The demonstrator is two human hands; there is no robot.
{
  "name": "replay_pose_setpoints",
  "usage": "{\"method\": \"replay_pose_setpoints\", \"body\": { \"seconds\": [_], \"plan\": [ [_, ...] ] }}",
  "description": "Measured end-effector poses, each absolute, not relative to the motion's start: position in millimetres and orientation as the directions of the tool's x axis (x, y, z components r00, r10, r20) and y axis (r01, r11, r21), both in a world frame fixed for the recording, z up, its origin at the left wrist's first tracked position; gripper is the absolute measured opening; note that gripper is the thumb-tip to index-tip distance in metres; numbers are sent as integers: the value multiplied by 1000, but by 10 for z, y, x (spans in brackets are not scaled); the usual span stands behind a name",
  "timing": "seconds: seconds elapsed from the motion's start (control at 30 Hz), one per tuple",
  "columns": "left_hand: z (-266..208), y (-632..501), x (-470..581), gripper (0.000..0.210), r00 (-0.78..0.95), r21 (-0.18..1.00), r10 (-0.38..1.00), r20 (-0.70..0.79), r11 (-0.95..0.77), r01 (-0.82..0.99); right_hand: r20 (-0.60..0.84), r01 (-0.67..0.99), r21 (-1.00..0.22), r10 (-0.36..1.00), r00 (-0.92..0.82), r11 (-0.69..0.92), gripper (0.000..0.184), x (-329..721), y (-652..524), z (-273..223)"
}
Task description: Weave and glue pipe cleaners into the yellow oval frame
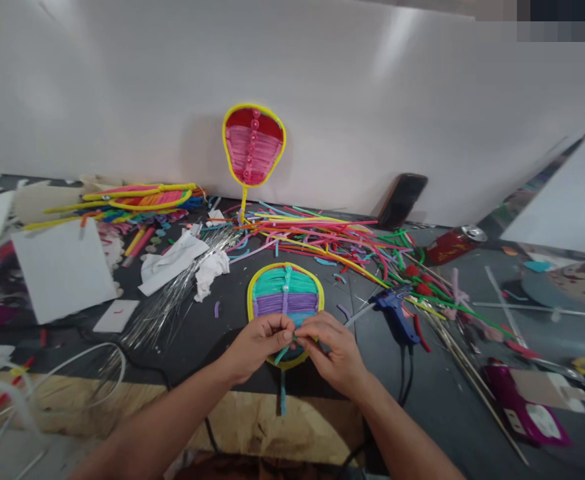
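Note:
Both hands meet over the lower part of a rounded pipe-cleaner paddle (286,303) with a yellow rim, teal and purple rows and a beaded centre line. My left hand (265,339) pinches a short teal pipe cleaner (282,353) between thumb and forefinger. Close beside it, my right hand (331,347) is closed with its fingertips at the other end of that piece. A blue stem (283,393) hangs below the paddle over the table's front edge. The paddle's lower rows are partly hidden behind the fingers.
A pink and red paddle (253,143) leans on the white wall. Loose pipe cleaners (317,233) lie behind the work. To the right are a blue glue gun (397,317), a red can (455,245) and a phone (402,200); to the left, crumpled paper (172,260) and silver wires (172,293).

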State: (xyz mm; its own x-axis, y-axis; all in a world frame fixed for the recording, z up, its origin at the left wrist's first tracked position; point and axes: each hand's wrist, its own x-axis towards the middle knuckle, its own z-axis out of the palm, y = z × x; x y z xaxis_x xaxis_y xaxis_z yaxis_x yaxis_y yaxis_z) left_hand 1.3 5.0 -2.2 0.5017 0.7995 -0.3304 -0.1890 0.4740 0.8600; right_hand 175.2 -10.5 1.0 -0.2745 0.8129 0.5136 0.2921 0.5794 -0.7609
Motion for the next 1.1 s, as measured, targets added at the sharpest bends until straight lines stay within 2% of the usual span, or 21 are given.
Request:
{"method": "replay_pose_setpoints", "body": {
  "seconds": [0.17, 0.37, 0.47, 0.57, 0.67, 0.77, 0.83, 0.93, 1.1],
  "plan": [
    [-6, 42, -15, 41, 569, 809, 729, -381, 561, -177, 529, 253, -753, 787, -318, 608, 15, 1763, -113, 29],
    [-22, 65, -72, 42, 685, 812, 636, -356, 573, -110, 581, 201, -686, 693, -428, 699, 21, 1773, -121, 22],
    [-21, 59, -38, 41, 633, 815, 681, -368, 564, -132, 566, 255, -680, 713, -414, 687, 17, 1768, -125, 29],
    [1, 31, 9, 36, 478, 890, 820, -314, 430, -153, 541, 341, -684, 762, -356, 645, 12, 1745, -134, 35],
    [37, -3, 17, 24, 338, 985, 926, -168, 171, 20, 525, 412, -679, 794, -307, 608, 11, 1718, -145, 23],
    [59, -30, -9, 16, 327, 968, 945, 2, -84, 237, 514, 455, -676, 813, -272, 580, 10, 1706, -145, 2],
    [56, -39, -22, 14, 351, 932, 932, 91, -204, 300, 509, 472, -677, 822, -256, 566, 10, 1706, -141, -8],
    [37, -37, -19, 12, 339, 901, 929, 148, -268, 341, 493, 484, -686, 836, -239, 543, 9, 1706, -134, -13],
    [24, -22, -1, 11, 292, 923, 952, 91, -190, 333, 504, 478, -685, 831, -235, 550, 8, 1697, -133, -20]
  ]
}}
